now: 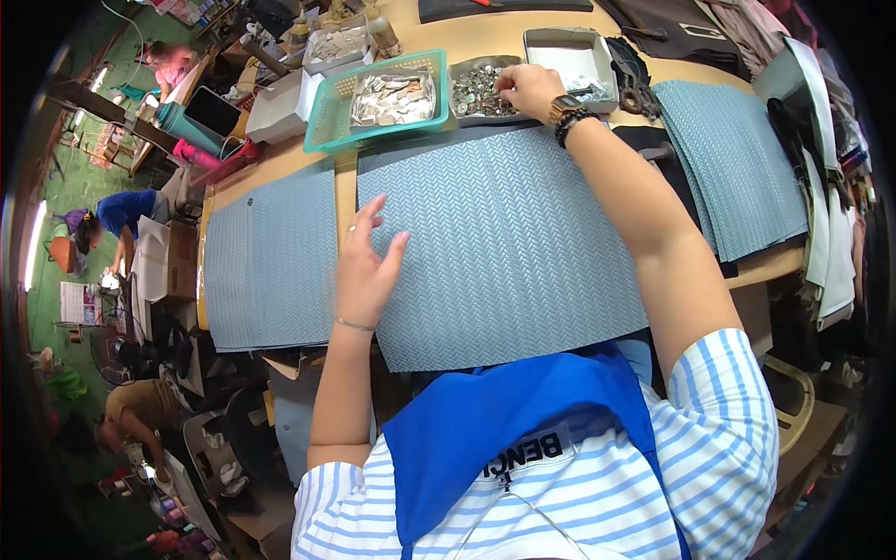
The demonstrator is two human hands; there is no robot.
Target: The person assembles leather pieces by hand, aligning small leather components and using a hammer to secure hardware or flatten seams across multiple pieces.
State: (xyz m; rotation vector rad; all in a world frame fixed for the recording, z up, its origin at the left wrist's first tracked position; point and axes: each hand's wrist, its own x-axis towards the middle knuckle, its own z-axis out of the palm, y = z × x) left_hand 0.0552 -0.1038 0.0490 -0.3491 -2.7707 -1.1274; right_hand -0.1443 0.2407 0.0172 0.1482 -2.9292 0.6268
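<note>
A large grey-blue sheet with a woven herringbone texture (504,252) lies flat in front of me. Over its left edge hovers my left hand (367,266), fingers apart and holding nothing. My right hand (534,91) reaches across to a small tray of loose metal pieces (478,91), which look like snaps or rivets. Its thumb and fingers are pinched together at the tray's right side; whatever they grip is too small to make out. Just left of that tray stands a turquoise plastic basket (322,126) with a box of small pale flat pieces (397,98) inside.
More textured sheets lie to the left (271,257) and in a stack at right (733,168). A white box (597,58) sits behind my right hand, with dark metal tools (637,93) beside it. Bottles (381,33) stand at the back. Other people work at far left.
</note>
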